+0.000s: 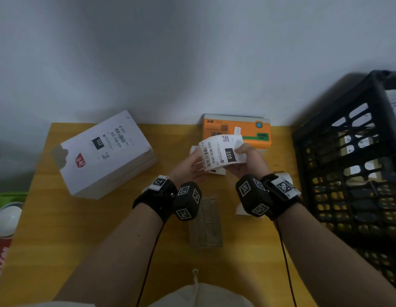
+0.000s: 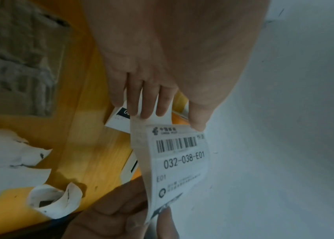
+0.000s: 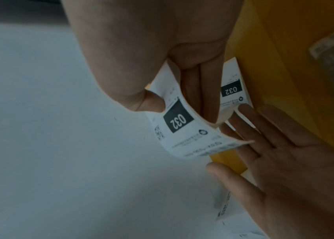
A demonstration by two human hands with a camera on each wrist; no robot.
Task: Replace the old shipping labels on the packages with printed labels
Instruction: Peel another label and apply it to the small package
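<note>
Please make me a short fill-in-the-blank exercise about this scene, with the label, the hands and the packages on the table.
1. The printed label in both hands reads 032-038-____.
2. The right hand pinches the label with its ____ on the printed side.
3. The white package lies on the ____ side of the table.
4. The crate on the right is ____ in colour.

Missing words: E01; thumb; left; black

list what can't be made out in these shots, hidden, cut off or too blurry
- Black crate: head view, right edge cuts it off; its contents are too dark behind the lattice.
- Printed label: small text under the barcode is too fine in every view.
- Labels on the table: head view, mostly hidden by both hands.
- Left hand: grip at the label's corner is unclear in both wrist views.
- Orange package: print is blurred.
</note>
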